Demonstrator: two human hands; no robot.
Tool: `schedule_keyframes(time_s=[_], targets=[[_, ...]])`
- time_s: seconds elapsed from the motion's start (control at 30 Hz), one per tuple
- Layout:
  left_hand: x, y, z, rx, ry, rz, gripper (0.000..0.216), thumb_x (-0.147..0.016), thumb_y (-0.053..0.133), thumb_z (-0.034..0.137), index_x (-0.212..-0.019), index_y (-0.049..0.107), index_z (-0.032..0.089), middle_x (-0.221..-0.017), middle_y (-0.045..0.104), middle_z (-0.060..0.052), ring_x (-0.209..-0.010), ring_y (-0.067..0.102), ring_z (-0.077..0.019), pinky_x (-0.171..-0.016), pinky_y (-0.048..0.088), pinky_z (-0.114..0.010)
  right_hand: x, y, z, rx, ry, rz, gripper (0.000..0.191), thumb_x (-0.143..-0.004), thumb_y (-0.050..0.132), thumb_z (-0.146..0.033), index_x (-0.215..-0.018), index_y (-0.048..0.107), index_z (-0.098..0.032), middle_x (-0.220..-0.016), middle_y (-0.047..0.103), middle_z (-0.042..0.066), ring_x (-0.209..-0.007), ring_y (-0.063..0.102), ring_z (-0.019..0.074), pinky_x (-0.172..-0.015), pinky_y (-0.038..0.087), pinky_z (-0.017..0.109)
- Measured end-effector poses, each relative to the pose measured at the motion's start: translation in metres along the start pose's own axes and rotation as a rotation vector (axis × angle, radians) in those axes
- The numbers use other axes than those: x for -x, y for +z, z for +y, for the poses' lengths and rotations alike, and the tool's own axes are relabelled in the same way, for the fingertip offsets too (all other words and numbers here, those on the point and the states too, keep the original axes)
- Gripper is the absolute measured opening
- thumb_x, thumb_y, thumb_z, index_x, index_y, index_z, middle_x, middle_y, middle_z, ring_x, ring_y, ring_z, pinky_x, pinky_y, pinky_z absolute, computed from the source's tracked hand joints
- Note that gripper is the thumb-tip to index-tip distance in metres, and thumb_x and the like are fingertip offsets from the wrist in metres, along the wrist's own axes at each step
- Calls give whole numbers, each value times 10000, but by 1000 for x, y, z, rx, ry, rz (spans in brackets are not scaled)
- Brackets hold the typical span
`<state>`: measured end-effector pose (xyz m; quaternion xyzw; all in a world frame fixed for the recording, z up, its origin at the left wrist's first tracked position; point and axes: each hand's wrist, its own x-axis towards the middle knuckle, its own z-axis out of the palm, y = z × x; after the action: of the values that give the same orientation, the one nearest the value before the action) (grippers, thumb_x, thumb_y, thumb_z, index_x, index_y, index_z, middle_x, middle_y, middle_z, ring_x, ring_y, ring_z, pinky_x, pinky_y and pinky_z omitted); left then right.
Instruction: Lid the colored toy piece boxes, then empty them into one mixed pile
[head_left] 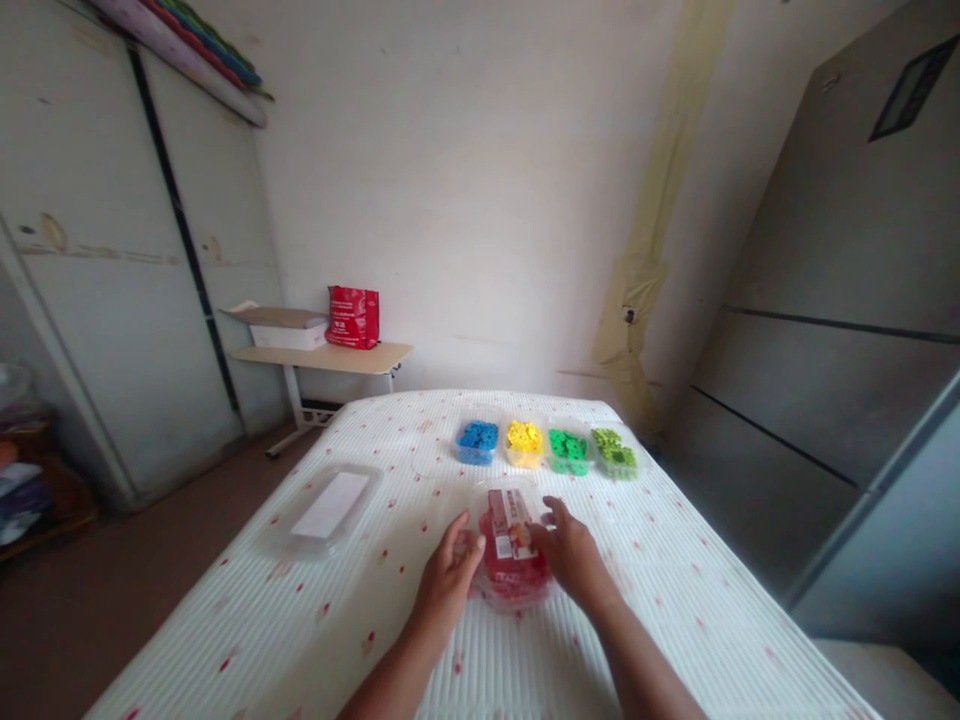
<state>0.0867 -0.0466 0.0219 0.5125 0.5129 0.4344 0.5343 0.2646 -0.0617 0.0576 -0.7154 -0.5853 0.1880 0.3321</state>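
Observation:
A clear plastic container [517, 575] with red pieces showing through stands on the bed-like surface in front of me, a printed label on its lid. At its left edge is my left hand [448, 570], fingers apart and thumb toward the lid. My right hand [576, 555] is on the opposite side, fingers spread and bent, thumb over the label's right edge. Neither hand visibly grips the container; whether the fingertips touch it is hard to tell. Beyond it, a row of open clear tubs holds blue pieces [478, 440], yellow pieces [524, 438], green pieces [570, 448] and lime-green pieces [613, 450].
A clear plastic tray or lid [358, 508] with a white rectangle lies at the left on the ribbed, red-specked white cover [360, 610]. Behind, a small table [367, 358] carries a red bag [352, 318] and a white box [289, 336]. A grey cabinet [840, 300] stands right.

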Motion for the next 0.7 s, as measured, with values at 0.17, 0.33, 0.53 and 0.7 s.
schedule_keyframes(time_s=[0.17, 0.33, 0.53, 0.7], targets=[[-3, 5, -6, -96, 20, 23, 747, -727, 510, 534, -1343, 390, 129, -1307, 520, -170, -1108, 562, -263, -620, 491, -248, -10, 2, 15, -30, 27, 27, 322, -770, 414, -149, -1047, 575, -114, -658, 658, 43, -645, 611, 168, -599, 396, 237], [-6, 6, -11, -96, 10, 47, 689, -745, 520, 460, -1334, 407, 122, -1294, 536, -171, -1024, 614, -244, -713, 499, -273, -11, 6, 15, -32, 43, 48, 286, -769, 404, -141, -1008, 561, -138, -743, 672, 58, -684, 614, 168, -615, 397, 234], [1, 6, -7, -89, 21, 81, 689, -709, 541, 320, -1364, 372, 190, -1233, 588, -118, -885, 645, -213, -676, 488, -271, -7, -1, 15, 3, 25, 11, 182, -763, 438, -137, -880, 572, -175, -877, 682, 80, -824, 623, 182, -691, 404, 235], [6, 5, -2, -84, 73, 22, 624, -692, 526, 247, -1312, 453, 241, -1073, 671, -50, -810, 638, -189, -668, 475, -261, -5, -1, 16, 64, 40, -22, 251, -750, 439, -120, -968, 559, -151, -815, 674, 100, -751, 616, 195, -652, 371, 261]])
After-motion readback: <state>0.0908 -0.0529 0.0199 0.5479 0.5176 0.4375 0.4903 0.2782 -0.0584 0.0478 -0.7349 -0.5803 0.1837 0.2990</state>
